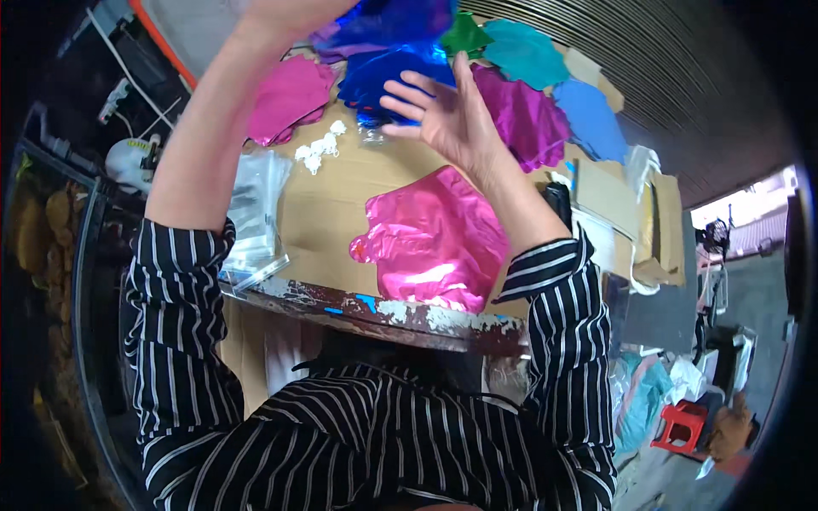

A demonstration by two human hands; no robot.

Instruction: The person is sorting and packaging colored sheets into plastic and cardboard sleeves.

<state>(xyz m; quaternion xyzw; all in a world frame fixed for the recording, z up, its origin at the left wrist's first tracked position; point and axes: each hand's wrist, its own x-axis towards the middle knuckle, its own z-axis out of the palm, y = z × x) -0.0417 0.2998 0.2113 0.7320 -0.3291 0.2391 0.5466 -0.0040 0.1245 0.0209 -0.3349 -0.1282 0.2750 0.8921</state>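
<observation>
My left hand [298, 15] reaches far forward to the upper edge of the view, where its fingers are cut off. It meets a shiny blue foil sheet [400, 24] there; its grip does not show. My right hand [452, 119] is open and holds nothing, its fingers spread over a stack of dark blue foil pieces [388, 81]. Near the table's front edge, a shiny pink foil piece [439, 238] lies creased, with a small round tab on its left side.
Pink [291, 95], magenta [524, 119], light blue [594, 119], teal [524, 51] and green foil stacks [467, 36] ring the cardboard-covered table [328, 217]. Small white pieces [320, 149] and clear plastic bags [256, 204] lie left; a cardboard box [669, 230] stands right. A red stool [679, 426] is on the floor.
</observation>
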